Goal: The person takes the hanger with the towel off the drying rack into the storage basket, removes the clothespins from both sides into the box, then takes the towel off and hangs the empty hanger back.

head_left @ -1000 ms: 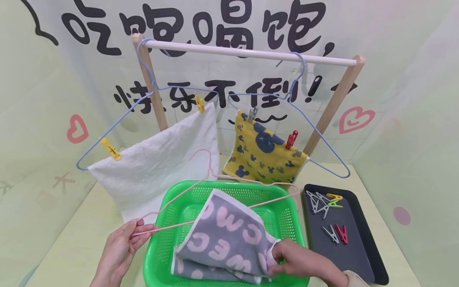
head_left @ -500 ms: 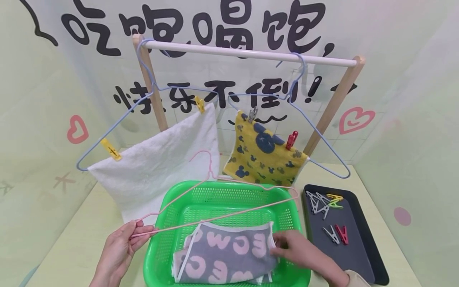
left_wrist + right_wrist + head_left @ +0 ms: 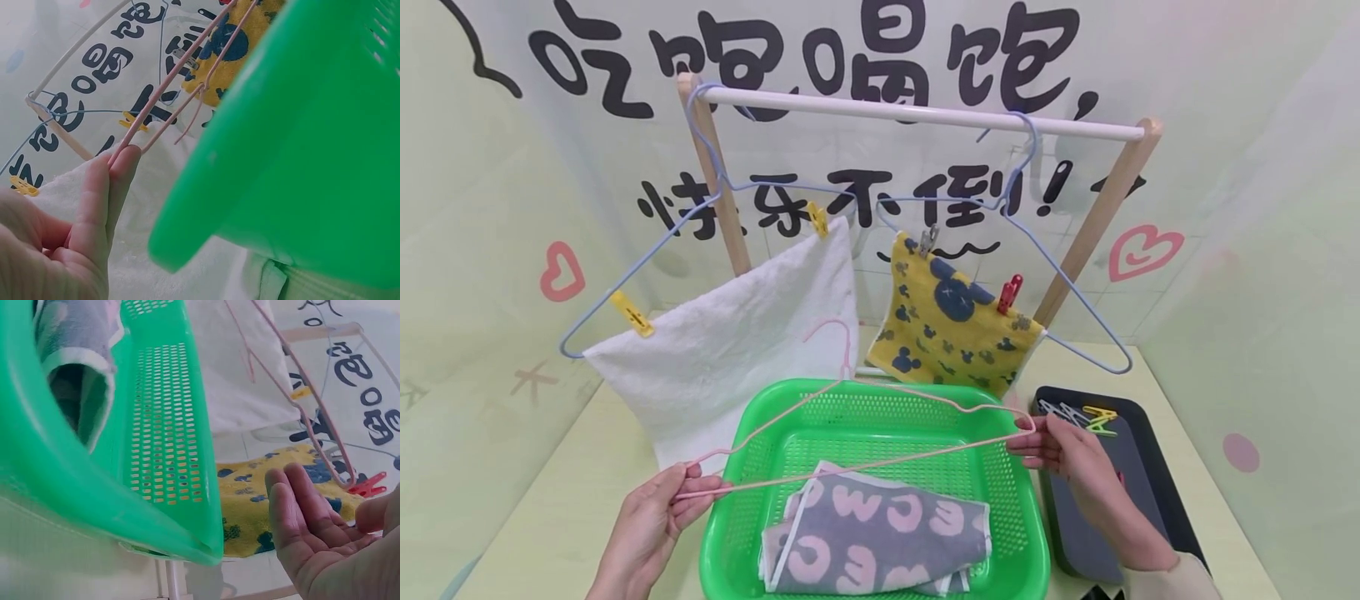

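My left hand (image 3: 643, 517) pinches one end of a pink wire clothes hanger (image 3: 925, 451), held tilted over the green perforated basket (image 3: 1033, 521). Its hook points up in front of the white towel. At the hanger's other end is my right hand (image 3: 1082, 467). In the right wrist view that hand's fingers (image 3: 312, 506) are extended and the thumb is apart, with the hanger end just beyond them. Inside the basket lies a grey towel (image 3: 880, 533) with pink letters, folded over on itself.
Behind stands a rack with a white rail (image 3: 887, 111). Blue hangers on it carry a white towel (image 3: 730, 342) and a yellow patterned towel (image 3: 955, 325), clipped with pegs. A dark tray (image 3: 1157, 450) with several pegs (image 3: 1101, 421) sits at the right, partly behind my right arm.
My right hand let go of the grey towel, which dropped flatter into the basket, and rose to the hanger's right end. My left hand kept its hold; the hanger shifted slightly.
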The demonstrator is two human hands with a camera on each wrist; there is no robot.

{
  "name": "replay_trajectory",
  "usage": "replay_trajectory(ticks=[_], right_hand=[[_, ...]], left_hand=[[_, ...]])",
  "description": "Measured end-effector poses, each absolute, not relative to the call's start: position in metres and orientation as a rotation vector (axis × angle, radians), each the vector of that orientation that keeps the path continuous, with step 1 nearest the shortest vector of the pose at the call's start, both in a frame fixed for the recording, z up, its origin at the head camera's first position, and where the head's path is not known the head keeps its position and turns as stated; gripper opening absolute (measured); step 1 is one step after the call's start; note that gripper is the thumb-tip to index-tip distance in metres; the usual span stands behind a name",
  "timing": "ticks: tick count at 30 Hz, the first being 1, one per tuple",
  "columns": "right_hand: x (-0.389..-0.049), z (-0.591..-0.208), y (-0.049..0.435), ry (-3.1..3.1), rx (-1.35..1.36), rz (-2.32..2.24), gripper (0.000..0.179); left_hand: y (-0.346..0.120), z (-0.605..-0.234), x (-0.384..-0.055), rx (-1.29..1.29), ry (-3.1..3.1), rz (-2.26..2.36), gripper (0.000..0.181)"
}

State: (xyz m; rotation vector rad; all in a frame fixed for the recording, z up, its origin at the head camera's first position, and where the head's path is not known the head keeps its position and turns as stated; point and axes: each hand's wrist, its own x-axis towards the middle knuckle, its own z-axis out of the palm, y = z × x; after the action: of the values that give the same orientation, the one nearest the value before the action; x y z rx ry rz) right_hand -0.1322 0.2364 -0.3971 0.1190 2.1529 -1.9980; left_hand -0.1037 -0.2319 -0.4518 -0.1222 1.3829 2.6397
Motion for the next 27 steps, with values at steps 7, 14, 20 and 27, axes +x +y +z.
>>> replay_trajectory(ticks=[7, 14, 20, 27], right_hand=[[-0.1337, -0.3943, 0.2397, 2.164, 0.161, -1.924, 0.043], [-0.1332, -0.3956, 0.2442, 2.173, -0.071, -1.856, 0.025], [-0.1317, -0.3985, 0.2470, 2.148, -0.197, -1.814, 0.022], [-0.1269, -0.3943, 0.2424, 2.245, -0.091, -1.837, 0.016]], left_hand=[[-0.2320, -0.4520, -0.1025, -0.136, 1.420, 2.602, 0.030], [-0.2320, -0.4527, -0.1018, -0.112, 1.490, 2.546, 0.029], [-0.2326, -0.4532, -0.1022, -0.082, 1.500, 2.512, 0.030], [-0.2353, -0.4547, -0.1022, 0.010, 1.425, 2.483, 0.032]])
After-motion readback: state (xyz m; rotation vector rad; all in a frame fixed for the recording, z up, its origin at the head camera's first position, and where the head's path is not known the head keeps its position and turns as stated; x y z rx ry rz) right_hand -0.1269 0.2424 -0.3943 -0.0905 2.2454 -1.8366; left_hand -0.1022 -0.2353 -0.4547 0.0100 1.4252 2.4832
